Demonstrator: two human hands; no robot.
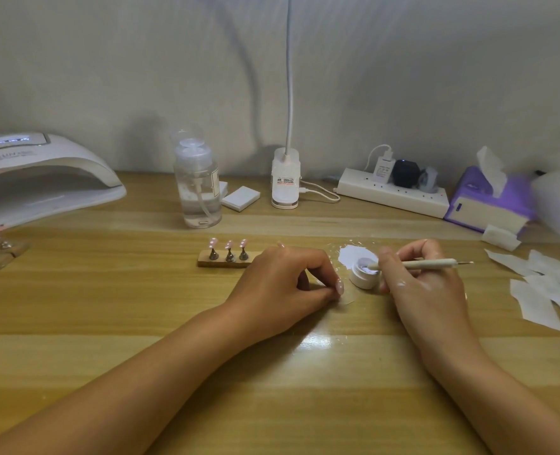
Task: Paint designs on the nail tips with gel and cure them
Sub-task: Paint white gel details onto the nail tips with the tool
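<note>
Only writing I can sort of read is "SUN" on top of the curing lamp (42,172) at far left, and its little display is lit but too blurry to make out. There's a red-printed label on the clip lamp base (285,178) and another on the pump bottle (198,182), both unreadable.

Right hand (426,284) is pinched shut around a thin dotting pen (419,265), held almost flat, with its tip dipped in the small white gel pot (364,272). There are white smears on the back of that hand. Behind the pot is a white patch (354,252), can't tell if it's paper or the lid.

Left hand (285,284) rests on the wooden table (140,307) just left of the pot, fingers curled in against the thumb. Can't tell if it's actually holding anything.

The nail tips (228,244), three pink ones on small metal stands, sit on a wooden strip (222,261) right behind the left hand, whose knuckles cover the strip's right end. More stands at the left edge are cut off.

Over on the right there's a power strip (393,193), a purple tissue box (488,201) and some loose wipes (541,290)
</note>
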